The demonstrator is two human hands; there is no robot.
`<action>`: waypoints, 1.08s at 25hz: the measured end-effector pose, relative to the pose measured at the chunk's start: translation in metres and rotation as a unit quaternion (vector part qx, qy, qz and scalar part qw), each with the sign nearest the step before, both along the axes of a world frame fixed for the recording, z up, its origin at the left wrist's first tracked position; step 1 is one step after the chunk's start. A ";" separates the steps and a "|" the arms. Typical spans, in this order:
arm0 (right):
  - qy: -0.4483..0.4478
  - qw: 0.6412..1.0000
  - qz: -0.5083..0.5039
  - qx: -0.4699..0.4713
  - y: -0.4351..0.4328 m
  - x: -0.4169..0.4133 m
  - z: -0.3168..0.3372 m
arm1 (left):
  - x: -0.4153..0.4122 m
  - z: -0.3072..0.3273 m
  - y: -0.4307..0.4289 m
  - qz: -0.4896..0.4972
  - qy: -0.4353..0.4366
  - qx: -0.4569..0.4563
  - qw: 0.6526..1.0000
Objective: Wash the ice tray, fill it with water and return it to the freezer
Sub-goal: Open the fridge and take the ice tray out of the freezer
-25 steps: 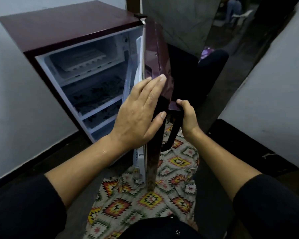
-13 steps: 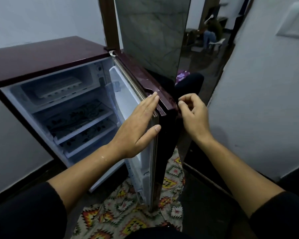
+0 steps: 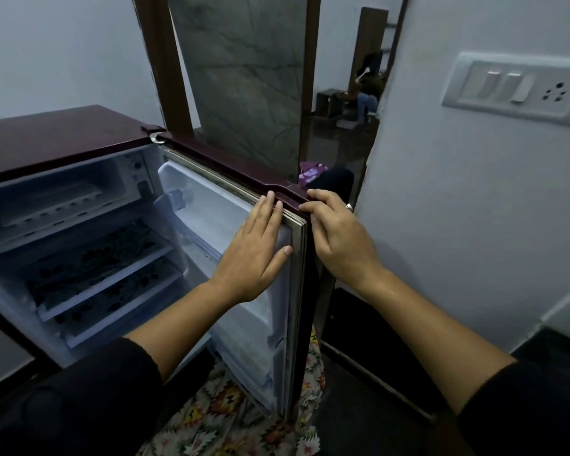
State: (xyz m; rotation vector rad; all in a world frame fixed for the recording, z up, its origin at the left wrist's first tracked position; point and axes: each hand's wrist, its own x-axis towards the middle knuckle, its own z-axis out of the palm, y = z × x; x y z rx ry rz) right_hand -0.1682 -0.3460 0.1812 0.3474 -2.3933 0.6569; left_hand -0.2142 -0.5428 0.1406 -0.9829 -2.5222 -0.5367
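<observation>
Pale-walled room, one maroon fridge (image 3: pixel 63 136) standing open, one white ice tray (image 3: pixel 46 200) lying in its top freezer compartment (image 3: pixel 112 174), two shelves (image 3: pixel 106 261) below, left hand (image 3: pixel 254 258) flat, fingers straight, against the one fridge door (image 3: pixel 211 205), right hand (image 3: pixel 338 235) curled round its top corner, one patterned rug (image 3: pixel 244 409) underfoot.

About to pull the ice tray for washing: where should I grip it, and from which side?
Grip the ice tray by its near long rim, coming straight in from the front: it lies flat, lengthwise across the freezer compartment, walls closing every other side. The fridge door stands open, so the way looks clear.
</observation>
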 end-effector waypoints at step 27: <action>-0.108 0.991 -0.078 0.021 0.078 -0.067 0.013 | -0.064 0.024 0.078 0.036 -0.009 -0.142 0.989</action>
